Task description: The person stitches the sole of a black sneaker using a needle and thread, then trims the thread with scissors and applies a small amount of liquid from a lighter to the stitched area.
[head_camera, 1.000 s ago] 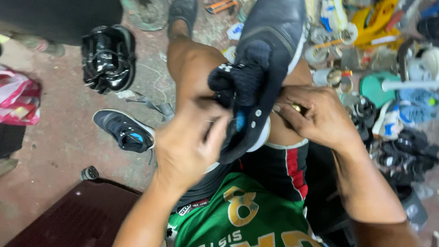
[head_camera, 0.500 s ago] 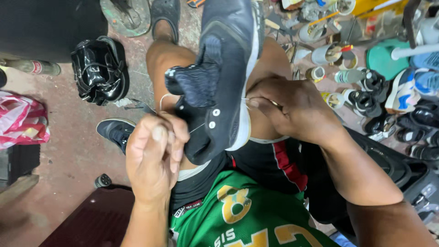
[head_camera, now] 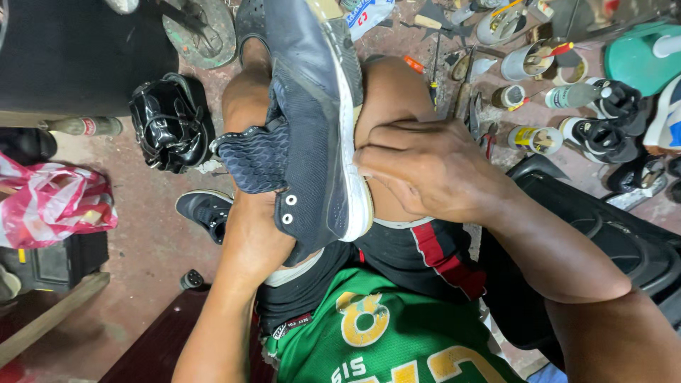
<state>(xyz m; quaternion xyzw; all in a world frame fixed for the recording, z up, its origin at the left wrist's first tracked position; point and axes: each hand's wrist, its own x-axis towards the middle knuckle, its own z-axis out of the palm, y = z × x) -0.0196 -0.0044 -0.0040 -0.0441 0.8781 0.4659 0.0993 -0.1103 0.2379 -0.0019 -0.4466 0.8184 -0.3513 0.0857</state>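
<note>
**Shoe clamped between knees, both hands at its heel end**

Head view: sneaker (head_camera: 312, 120), dark navy with a white sole edge, is standing on its side between the person's bare knees, toe pointing away toward the far part of the floor, heel nearest the body. Its textured tongue (head_camera: 252, 156) is flopping out to the left. The left hand (head_camera: 248, 237) is sitting under the heel end, partly hidden by the shoe, so I cannot tell whether its fingers are closed on anything. The right hand (head_camera: 433, 170) is pressing against the sole side near the heel, fingers drawn together in a pinch; what they are gripping is too small to tell.

On the floor (head_camera: 149, 234) just left of the knees, a second dark shoe (head_camera: 202, 211) is lying on its side. Farther left, a shiny black bag (head_camera: 170, 120) is resting, and a red-and-white plastic bag (head_camera: 53, 206) is lying at the left edge. Toward the far right corner, tins and tape rolls (head_camera: 528, 60) are crowding together beside several more shoes (head_camera: 617, 117).
</note>
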